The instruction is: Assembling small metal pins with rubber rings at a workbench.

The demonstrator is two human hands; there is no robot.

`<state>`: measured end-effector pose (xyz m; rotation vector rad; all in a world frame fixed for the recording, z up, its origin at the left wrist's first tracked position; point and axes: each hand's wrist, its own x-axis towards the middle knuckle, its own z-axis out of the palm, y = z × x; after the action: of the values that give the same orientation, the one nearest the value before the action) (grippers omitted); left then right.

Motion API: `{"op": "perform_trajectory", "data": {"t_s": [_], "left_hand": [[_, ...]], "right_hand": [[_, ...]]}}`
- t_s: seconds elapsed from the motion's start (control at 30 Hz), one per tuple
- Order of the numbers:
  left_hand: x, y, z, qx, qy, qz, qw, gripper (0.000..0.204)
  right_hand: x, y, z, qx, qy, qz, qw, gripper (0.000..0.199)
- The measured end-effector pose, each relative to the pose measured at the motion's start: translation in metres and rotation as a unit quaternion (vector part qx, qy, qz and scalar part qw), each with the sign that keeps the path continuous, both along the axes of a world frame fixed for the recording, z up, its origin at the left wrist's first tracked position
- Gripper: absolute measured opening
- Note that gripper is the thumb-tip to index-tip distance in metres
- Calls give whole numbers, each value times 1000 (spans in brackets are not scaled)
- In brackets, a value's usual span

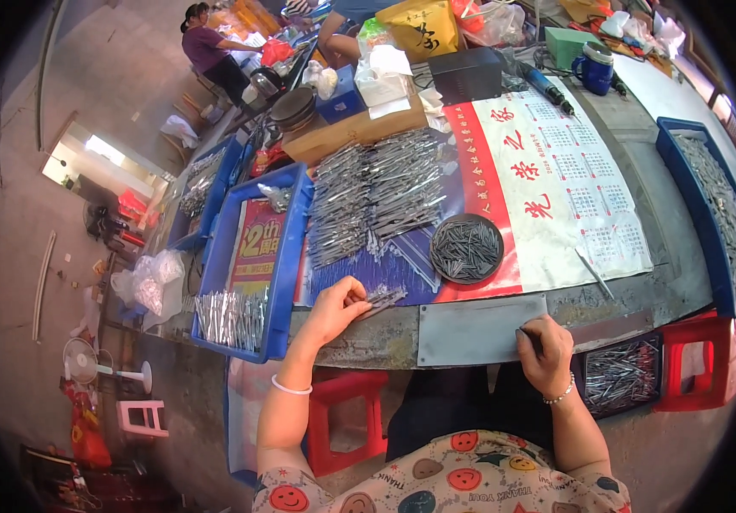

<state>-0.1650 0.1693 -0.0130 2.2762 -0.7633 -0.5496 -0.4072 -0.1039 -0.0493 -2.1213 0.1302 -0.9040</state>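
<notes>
Metal strips (382, 298) sit pinched in your left hand (336, 308); at four o'clock, your right hand (544, 350) grips the steel plate (479, 328).

Single head-worn fisheye view, looking steeply down and forward from close above the tabletop (641, 282), forearms entering from the lower edge, straight edges bending toward the dark rim.

My bench wears a red-and-white calendar poster (547, 192) — a red flyer (258, 248) lines my left blue tray (286, 282) — yellow bag (419, 27) far back
</notes>
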Motion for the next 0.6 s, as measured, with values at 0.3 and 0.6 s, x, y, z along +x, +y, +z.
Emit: {"op": "perform_trajectory", "data": {"t_s": [0.3, 0.6], "left_hand": [[2, 13, -22, -106, -28, 40, 993, 23], [-50, 10, 21, -361, -15, 135, 923, 7]], "right_hand": [[1, 2, -1, -4, -5, -1, 1000, 14], [1, 6, 4, 0, 15, -12, 1000, 13]]}}
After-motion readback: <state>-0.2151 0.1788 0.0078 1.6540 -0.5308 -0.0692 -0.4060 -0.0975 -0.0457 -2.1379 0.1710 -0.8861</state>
